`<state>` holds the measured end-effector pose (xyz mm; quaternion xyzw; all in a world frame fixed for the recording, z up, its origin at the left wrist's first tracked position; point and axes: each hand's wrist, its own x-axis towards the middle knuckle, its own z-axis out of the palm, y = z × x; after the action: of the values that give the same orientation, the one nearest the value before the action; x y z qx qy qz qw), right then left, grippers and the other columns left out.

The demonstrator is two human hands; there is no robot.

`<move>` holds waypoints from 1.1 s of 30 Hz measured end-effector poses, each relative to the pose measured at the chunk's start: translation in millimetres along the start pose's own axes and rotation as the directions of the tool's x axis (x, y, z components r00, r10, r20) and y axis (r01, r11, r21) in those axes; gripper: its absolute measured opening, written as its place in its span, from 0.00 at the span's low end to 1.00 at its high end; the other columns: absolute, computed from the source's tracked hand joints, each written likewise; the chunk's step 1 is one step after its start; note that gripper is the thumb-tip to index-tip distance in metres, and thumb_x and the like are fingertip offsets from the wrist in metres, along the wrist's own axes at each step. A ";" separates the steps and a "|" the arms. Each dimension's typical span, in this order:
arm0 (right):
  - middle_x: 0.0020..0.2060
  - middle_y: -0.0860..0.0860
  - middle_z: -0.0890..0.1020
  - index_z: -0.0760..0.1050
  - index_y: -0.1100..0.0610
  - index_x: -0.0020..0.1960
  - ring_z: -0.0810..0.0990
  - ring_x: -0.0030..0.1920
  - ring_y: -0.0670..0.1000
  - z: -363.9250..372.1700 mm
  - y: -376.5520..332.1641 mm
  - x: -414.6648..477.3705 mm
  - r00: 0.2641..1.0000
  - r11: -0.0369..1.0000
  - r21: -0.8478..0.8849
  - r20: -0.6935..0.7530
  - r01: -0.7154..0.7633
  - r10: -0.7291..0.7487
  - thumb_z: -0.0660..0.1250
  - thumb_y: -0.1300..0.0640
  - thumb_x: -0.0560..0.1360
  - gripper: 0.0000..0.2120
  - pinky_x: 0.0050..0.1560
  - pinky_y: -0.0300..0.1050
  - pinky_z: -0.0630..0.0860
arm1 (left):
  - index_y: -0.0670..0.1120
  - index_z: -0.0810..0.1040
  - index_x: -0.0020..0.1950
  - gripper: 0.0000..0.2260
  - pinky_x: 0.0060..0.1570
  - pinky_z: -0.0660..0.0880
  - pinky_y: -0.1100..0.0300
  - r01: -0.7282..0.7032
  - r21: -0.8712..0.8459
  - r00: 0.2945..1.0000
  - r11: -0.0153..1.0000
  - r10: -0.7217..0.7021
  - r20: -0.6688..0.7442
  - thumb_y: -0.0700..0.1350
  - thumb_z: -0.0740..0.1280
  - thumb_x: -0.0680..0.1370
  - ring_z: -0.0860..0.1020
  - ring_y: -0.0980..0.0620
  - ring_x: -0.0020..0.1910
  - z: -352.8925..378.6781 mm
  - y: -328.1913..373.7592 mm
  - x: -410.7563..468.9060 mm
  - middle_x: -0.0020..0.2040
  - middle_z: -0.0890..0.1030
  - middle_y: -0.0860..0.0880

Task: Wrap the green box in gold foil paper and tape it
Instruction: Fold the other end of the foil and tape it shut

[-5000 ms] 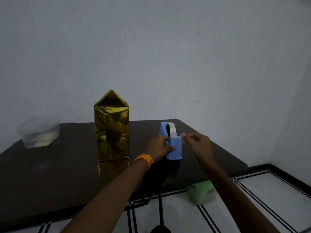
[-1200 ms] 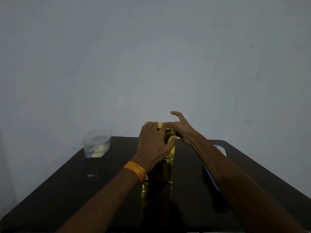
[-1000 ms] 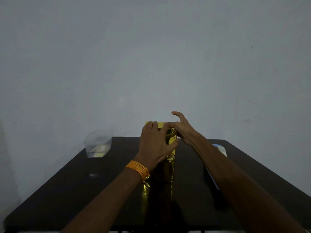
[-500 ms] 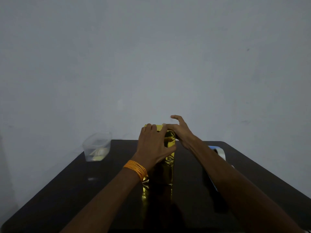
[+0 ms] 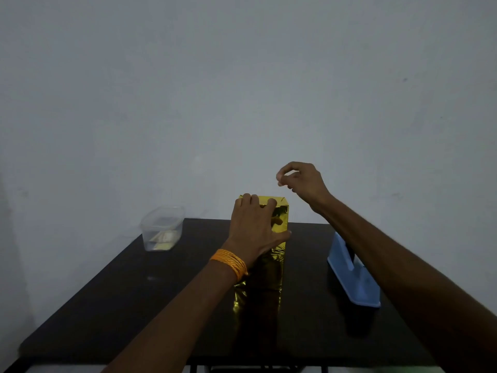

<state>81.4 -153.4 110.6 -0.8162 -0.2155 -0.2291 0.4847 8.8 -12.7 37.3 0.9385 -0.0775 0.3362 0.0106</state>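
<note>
Head view: a foil-wrapped box (image 5: pixel 282 211) held upright on a dim desk (image 5: pixel 134 305).
Gold foil (image 5: pixel 278 254) hid the green box entirely, and the left hand (image 5: pixel 254 230) covered much of its near face; any tape was lost in the gloom. The right forearm cut across the blue tape dispenser (image 5: pixel 355 284), and what lay in the clear tub (image 5: pixel 162 228) was unclear. The left hand lay flat against the box's upper part, fingertips over the top edge. The right hand (image 5: pixel 304 181) hovered above and right of it, touching nothing — fingers curled, thumb tip near forefinger, nothing visible between. The box stood mid-desk, between tub and dispenser.
</note>
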 end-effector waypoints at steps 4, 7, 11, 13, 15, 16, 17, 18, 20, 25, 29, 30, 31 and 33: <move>0.36 0.45 0.85 0.82 0.55 0.52 0.83 0.39 0.38 -3.7 -15.8 6.0 0.982 0.986 -0.112 0.151 0.127 -0.109 0.71 0.56 0.76 0.05 0.45 0.38 0.74 | 0.51 0.65 0.72 0.36 0.66 0.62 0.49 0.006 -0.002 1.000 1.000 -0.006 0.024 0.72 0.60 0.72 0.66 0.44 0.65 -1.0 0.9 -1.1 0.66 0.70 0.43; 0.35 0.47 0.86 0.73 0.48 0.68 0.83 0.44 0.40 -6.2 -22.7 12.4 0.946 0.980 -0.113 0.300 0.163 -0.123 0.73 0.54 0.75 0.23 0.57 0.42 0.75 | 0.51 0.65 0.72 0.36 0.67 0.62 0.48 0.003 0.002 1.000 1.000 -0.003 0.023 0.72 0.61 0.71 0.66 0.43 0.65 -0.4 0.5 0.7 0.66 0.70 0.42; 0.37 0.49 0.86 0.66 0.46 0.73 0.84 0.46 0.45 -1.6 -25.6 17.7 0.918 0.975 -0.086 0.361 0.205 -0.161 0.73 0.56 0.76 0.29 0.62 0.44 0.73 | 0.52 0.63 0.73 0.37 0.68 0.61 0.48 0.007 -0.015 0.999 1.000 -0.006 0.033 0.72 0.62 0.71 0.65 0.44 0.67 1.7 -0.2 2.0 0.68 0.69 0.43; 0.38 0.50 0.86 0.65 0.46 0.74 0.84 0.47 0.46 0.6 -25.7 21.2 0.905 0.975 -0.085 0.395 0.204 -0.155 0.72 0.56 0.76 0.30 0.62 0.45 0.73 | 0.52 0.62 0.74 0.37 0.69 0.60 0.48 0.008 -0.015 0.999 1.000 -0.008 0.044 0.71 0.62 0.71 0.64 0.44 0.69 1.1 -0.4 3.2 0.70 0.68 0.43; 0.39 0.49 0.86 0.64 0.45 0.74 0.84 0.49 0.47 2.4 -24.4 24.2 0.892 0.978 -0.089 0.433 0.189 -0.133 0.71 0.57 0.77 0.29 0.59 0.44 0.74 | 0.52 0.62 0.74 0.38 0.70 0.60 0.48 0.003 -0.010 0.999 1.000 -0.003 0.054 0.71 0.63 0.71 0.64 0.43 0.69 -0.2 -0.1 3.9 0.70 0.67 0.42; 0.39 0.49 0.86 0.65 0.45 0.73 0.83 0.49 0.46 2.5 -23.9 25.1 0.887 0.981 -0.081 0.445 0.177 -0.124 0.70 0.58 0.77 0.28 0.55 0.42 0.74 | 0.51 0.61 0.74 0.38 0.70 0.60 0.48 0.000 -0.006 0.998 1.000 0.001 0.062 0.71 0.63 0.71 0.64 0.43 0.69 -1.2 0.1 4.0 0.71 0.67 0.42; 0.40 0.50 0.86 0.66 0.46 0.72 0.83 0.48 0.46 1.8 -24.5 25.3 0.883 0.984 -0.069 0.454 0.164 -0.115 0.70 0.58 0.77 0.26 0.51 0.40 0.74 | 0.51 0.61 0.75 0.38 0.70 0.60 0.47 -0.003 -0.002 0.998 1.000 0.003 0.070 0.71 0.63 0.71 0.64 0.43 0.69 -2.2 0.3 3.9 0.71 0.67 0.42; 0.41 0.51 0.86 0.69 0.49 0.70 0.83 0.47 0.46 1.1 -25.2 25.9 0.882 0.988 -0.058 0.460 0.146 -0.104 0.69 0.59 0.77 0.23 0.47 0.39 0.74 | 0.51 0.61 0.75 0.38 0.70 0.60 0.47 -0.003 0.000 0.997 1.000 0.003 0.078 0.71 0.63 0.71 0.63 0.43 0.70 -2.8 0.2 4.0 0.71 0.66 0.42; 0.43 0.52 0.86 0.73 0.54 0.66 0.82 0.46 0.47 -1.4 -26.0 25.3 0.878 0.991 -0.050 0.471 0.124 -0.086 0.69 0.61 0.77 0.18 0.45 0.40 0.75 | 0.51 0.60 0.75 0.39 0.70 0.59 0.47 -0.008 0.002 0.996 1.000 0.007 0.090 0.71 0.63 0.71 0.63 0.42 0.70 -3.1 0.8 3.6 0.72 0.66 0.42; 0.44 0.52 0.87 0.81 0.59 0.56 0.84 0.49 0.48 -3.6 -21.5 26.2 0.909 0.994 -0.036 0.409 0.103 -0.080 0.72 0.62 0.75 0.11 0.48 0.39 0.74 | 0.51 0.58 0.76 0.40 0.71 0.58 0.47 -0.002 0.014 0.995 1.000 0.000 0.097 0.71 0.63 0.71 0.62 0.42 0.71 -1.6 -0.2 3.5 0.73 0.64 0.42; 0.43 0.49 0.86 0.83 0.60 0.50 0.84 0.47 0.47 -6.7 -18.0 23.1 0.925 0.993 -0.052 0.372 0.106 -0.079 0.71 0.63 0.74 0.06 0.47 0.38 0.75 | 0.50 0.58 0.76 0.41 0.71 0.58 0.47 -0.007 0.026 0.995 1.000 0.005 0.095 0.72 0.63 0.71 0.62 0.42 0.71 -2.0 1.4 1.4 0.73 0.64 0.42; 0.41 0.49 0.86 0.83 0.60 0.50 0.84 0.45 0.45 -8.3 -17.4 22.2 0.930 0.994 -0.049 0.358 0.102 -0.078 0.71 0.64 0.74 0.05 0.44 0.36 0.74 | 0.50 0.59 0.75 0.41 0.70 0.58 0.47 -0.009 0.026 0.996 1.000 0.006 0.094 0.72 0.63 0.71 0.62 0.42 0.70 -2.5 2.7 0.9 0.72 0.64 0.42; 0.40 0.49 0.86 0.82 0.60 0.49 0.83 0.43 0.44 -9.3 -16.7 21.5 0.936 0.993 -0.051 0.344 0.103 -0.079 0.70 0.63 0.75 0.05 0.43 0.35 0.73 | 0.50 0.59 0.75 0.40 0.70 0.58 0.47 -0.009 0.027 0.995 1.000 0.007 0.097 0.72 0.63 0.71 0.62 0.42 0.70 -2.6 3.4 0.4 0.72 0.64 0.42; 0.39 0.50 0.85 0.82 0.58 0.49 0.82 0.41 0.42 -9.1 -17.0 21.4 0.942 0.992 -0.064 0.324 0.112 -0.086 0.69 0.61 0.76 0.04 0.42 0.36 0.72 | 0.50 0.59 0.75 0.40 0.70 0.58 0.47 -0.008 0.027 0.994 1.000 0.005 0.106 0.71 0.64 0.71 0.62 0.42 0.70 -3.8 4.2 0.0 0.72 0.64 0.42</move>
<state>87.3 -151.3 138.7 -0.8498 -0.3226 -0.1263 0.3972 5.8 -16.6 40.1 0.9549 -0.0761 0.2871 -0.0074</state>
